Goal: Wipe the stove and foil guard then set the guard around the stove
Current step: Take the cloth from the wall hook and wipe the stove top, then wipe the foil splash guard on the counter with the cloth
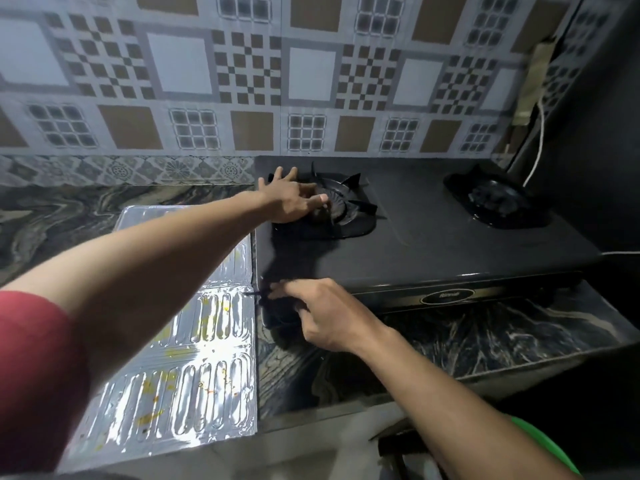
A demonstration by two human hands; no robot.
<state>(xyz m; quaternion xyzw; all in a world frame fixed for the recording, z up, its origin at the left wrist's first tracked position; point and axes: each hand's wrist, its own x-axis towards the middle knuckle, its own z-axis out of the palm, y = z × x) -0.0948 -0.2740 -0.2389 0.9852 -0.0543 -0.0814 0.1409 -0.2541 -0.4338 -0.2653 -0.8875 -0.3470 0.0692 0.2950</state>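
Foil guard (pixel 194 341) flat on the marbled surface (pixel 450 341), touching the black stove's (pixel 433 244) left side, not yet set around it.

Yellow stains still mark the foil, so wiping looks unfinished; no cloth shows. The left hand (pixel 287 199) lies spread, fingers released, on the left burner (pixel 343 206); the right hand (pixel 325 317) curls loosely at the stove's front-left corner, grasping nothing visible.

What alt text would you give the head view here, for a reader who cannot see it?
A person's left hand rests on the left burner of a black two-burner stove, while the right hand touches its front left corner. A stained foil guard lies flat on the marble counter beside it.
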